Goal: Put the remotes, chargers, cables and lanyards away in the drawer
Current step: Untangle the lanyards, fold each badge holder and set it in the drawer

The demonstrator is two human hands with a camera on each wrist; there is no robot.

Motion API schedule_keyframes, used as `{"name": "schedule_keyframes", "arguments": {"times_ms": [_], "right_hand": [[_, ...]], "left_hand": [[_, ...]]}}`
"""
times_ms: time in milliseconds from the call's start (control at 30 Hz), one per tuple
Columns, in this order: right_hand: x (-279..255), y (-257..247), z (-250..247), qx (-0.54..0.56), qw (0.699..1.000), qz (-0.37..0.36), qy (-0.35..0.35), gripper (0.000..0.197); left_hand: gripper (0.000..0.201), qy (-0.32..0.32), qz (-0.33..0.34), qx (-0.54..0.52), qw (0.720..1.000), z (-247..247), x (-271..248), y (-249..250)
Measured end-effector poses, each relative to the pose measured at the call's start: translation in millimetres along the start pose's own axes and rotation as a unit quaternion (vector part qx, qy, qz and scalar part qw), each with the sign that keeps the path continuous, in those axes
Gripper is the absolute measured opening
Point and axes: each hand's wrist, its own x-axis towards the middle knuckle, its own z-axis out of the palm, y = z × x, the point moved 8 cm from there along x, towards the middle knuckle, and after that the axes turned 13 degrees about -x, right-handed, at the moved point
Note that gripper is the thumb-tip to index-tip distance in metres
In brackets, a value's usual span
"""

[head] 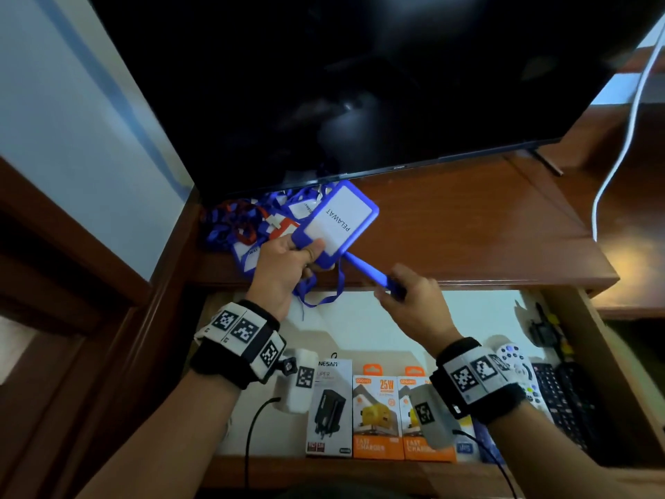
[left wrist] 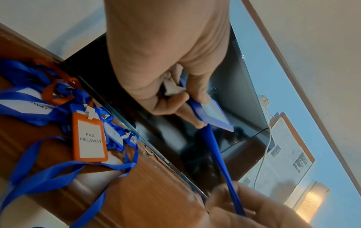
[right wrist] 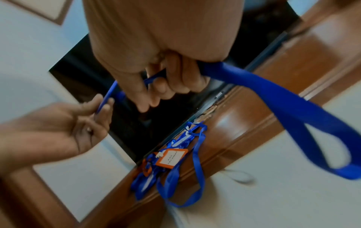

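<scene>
A blue badge holder [head: 340,219] marked PELAWAT is pinched at its lower end by my left hand [head: 309,257] above the cabinet's front edge. Its blue strap [head: 367,270] runs taut to my right hand [head: 392,286], whose fingers curl round it; the rest of the strap [right wrist: 273,95] loops loose behind that hand. In the left wrist view the holder [left wrist: 215,114] shows edge-on. More blue and orange lanyards [head: 252,225] lie piled under the TV, one with an orange badge [left wrist: 89,138]. Below my hands the drawer [head: 396,318] stands pulled out.
In the drawer are a white charger box [head: 329,405], two orange charger boxes [head: 378,415], a white remote [head: 518,365] and black remotes [head: 565,401]. A dark TV [head: 360,84] stands on the wooden cabinet top [head: 467,217]. A white cable [head: 619,149] hangs at the right.
</scene>
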Motion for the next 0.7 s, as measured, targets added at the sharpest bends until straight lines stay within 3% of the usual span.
{"name": "schedule_keyframes", "arguments": {"times_ms": [100,233,333,467,567,700], "right_hand": [[-2,-19,-6,-0.059,0.995,-0.063,0.05,0.004],[-6,-37,-2,-0.098,0.987,-0.117,0.05,0.018],[-11,-51,1,-0.099,0.983,-0.155,0.005,0.024],[-15,-68,-1,-0.11,0.975,-0.178,-0.078,0.036],[-9,-83,-14,-0.117,0.971,-0.188,-0.091,0.035],[11,-94,-38,-0.155,0.964,-0.207,-0.058,0.028]], "left_hand": [[0.005,0.022,0.014,-0.031,0.999,-6,-2,4],[0.009,0.048,0.057,0.003,0.997,-13,-7,16],[0.004,0.06,0.112,0.096,0.987,-21,-6,23],[0.019,0.044,0.161,0.272,0.948,-23,-10,24],[0.02,-0.009,0.171,0.349,0.922,-11,-17,20],[0.023,-0.159,0.102,0.433,0.881,11,-26,-1]]}}
